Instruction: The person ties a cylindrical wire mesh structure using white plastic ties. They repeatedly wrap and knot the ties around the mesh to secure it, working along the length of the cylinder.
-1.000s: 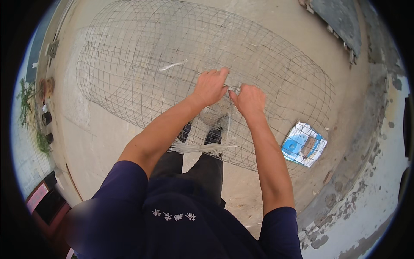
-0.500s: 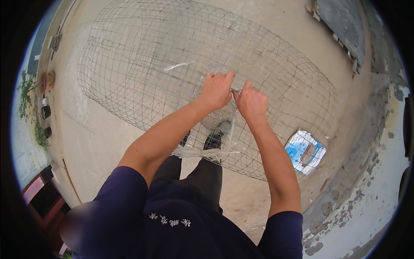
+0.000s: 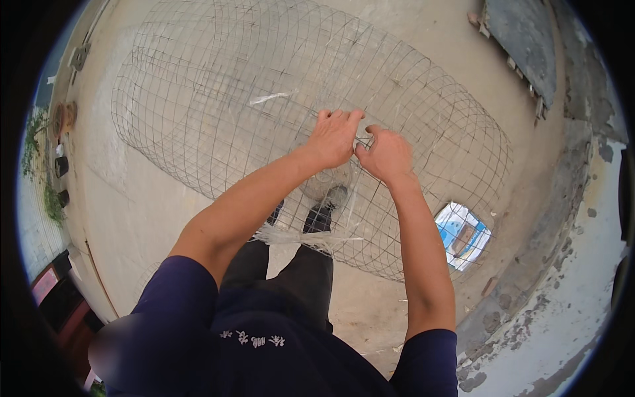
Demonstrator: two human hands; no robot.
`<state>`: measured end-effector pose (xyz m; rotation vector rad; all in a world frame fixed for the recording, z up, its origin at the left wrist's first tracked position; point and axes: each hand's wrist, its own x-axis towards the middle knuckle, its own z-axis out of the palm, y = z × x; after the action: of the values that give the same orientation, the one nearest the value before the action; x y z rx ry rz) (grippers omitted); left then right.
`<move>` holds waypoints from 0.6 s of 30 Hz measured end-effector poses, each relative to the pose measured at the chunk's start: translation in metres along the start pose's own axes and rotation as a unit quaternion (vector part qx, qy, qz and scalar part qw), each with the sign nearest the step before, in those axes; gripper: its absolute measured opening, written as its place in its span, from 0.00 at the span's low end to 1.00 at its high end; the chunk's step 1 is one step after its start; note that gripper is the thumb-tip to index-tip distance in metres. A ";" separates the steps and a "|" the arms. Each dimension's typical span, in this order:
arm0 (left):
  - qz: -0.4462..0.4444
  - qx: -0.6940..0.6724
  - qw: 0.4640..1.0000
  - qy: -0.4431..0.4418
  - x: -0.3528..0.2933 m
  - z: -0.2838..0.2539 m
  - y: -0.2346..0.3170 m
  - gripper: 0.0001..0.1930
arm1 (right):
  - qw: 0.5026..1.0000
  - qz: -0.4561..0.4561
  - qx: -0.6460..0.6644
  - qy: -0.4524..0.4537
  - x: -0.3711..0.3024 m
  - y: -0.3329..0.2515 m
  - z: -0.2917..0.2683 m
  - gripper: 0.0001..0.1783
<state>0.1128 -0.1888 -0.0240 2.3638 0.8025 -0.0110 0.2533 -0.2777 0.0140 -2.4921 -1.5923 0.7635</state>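
A long cylinder of wire mesh (image 3: 245,139) lies across the ground in front of my legs. My left hand (image 3: 334,139) is closed on the mesh near its middle, fingers curled over the wires. Right beside it my right hand (image 3: 385,153) is closed too, thumb and index finger pinching a short piece of wire (image 3: 363,140) between the two hands. Its other fingers are bent under and partly hidden. A bundle of whitish translucent strips (image 3: 307,238) hangs at the mesh's near side by my knees. Another pale strip (image 3: 270,99) lies on the mesh left of my hands.
A white and blue package (image 3: 463,235) lies at the mesh's right end. To the far right a dark flat slab (image 3: 522,46) rests near a peeling wall (image 3: 569,311). Pots and plants (image 3: 53,198) line the left edge. My shoe (image 3: 321,215) shows through the mesh.
My right hand has turned slightly, its index finger lifting a little from the left hand, so a wire piece shows between them. My left hand keeps its hold. The view has shifted slightly.
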 end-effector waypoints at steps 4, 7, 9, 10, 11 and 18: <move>-0.002 0.009 1.000 -0.024 0.003 -0.007 0.002 0.34 | 0.999 -0.019 0.028 -0.023 0.013 0.018 -0.008 0.18; 0.001 0.016 0.999 -0.047 0.006 -0.014 0.007 0.32 | 0.998 -0.020 0.014 -0.055 0.026 0.016 -0.013 0.15; 0.002 0.017 0.999 -0.050 0.007 -0.015 0.007 0.32 | 0.995 -0.007 -0.030 -0.092 0.036 0.010 -0.020 0.15; 0.001 0.016 0.999 -0.044 0.007 -0.014 0.005 0.33 | 0.993 -0.001 -0.051 -0.111 0.038 0.005 -0.024 0.15; 0.001 0.014 0.999 -0.039 0.007 -0.013 0.003 0.34 | 0.991 0.002 -0.052 -0.121 0.038 0.000 -0.025 0.15; 0.016 0.015 1.000 -0.011 0.012 -0.009 -0.002 0.29 | 0.989 -0.075 -0.126 0.004 0.026 0.012 0.001 0.17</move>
<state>0.1197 -0.1755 -0.0203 2.4006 0.7584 -0.0368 0.2715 -0.2601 0.0000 -2.4922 -1.9589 0.5613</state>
